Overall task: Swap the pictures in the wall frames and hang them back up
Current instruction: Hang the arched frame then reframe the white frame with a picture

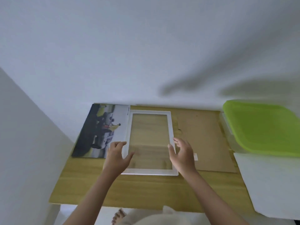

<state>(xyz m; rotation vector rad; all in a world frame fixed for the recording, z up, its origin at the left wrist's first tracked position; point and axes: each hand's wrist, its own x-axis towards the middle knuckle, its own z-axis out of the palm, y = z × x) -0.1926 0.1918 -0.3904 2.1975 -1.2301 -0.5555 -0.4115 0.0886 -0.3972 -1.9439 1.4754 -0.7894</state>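
The left hand (117, 155) grips the left rail of the white frame (169, 125) near its lower corner, thumb on the inner side over the glass and fingers curled round the outer edge. The right hand (183, 154) is at the right rail at about the same height, thumb touching the rail and fingers spread and fairly straight just beyond the outer edge; whether they press the frame is hard to tell. The two hands are apart, one on each long side.

The frame lies flat on the wooden table (146, 190), glass in, no picture in it, so the wood grain shows through. Its far short edge stops a little short of the wall (146, 54); its near short edge leaves a broad strip of bare table towards the person.

The frame's left rail overlaps the right edge of a picture (99, 132) of a car, which lies flat and slanted, its far edge close to the wall. Just beside the right rail lies a brown backing board (204, 140), flat, reaching nearly to the table's right edge, with a small white tab (195, 156) on it near the right hand.

To the right, a clear box with a green lid (263, 127) sits against the table edge, beside a white surface (272, 184). A white panel (24, 143) bounds the left side.
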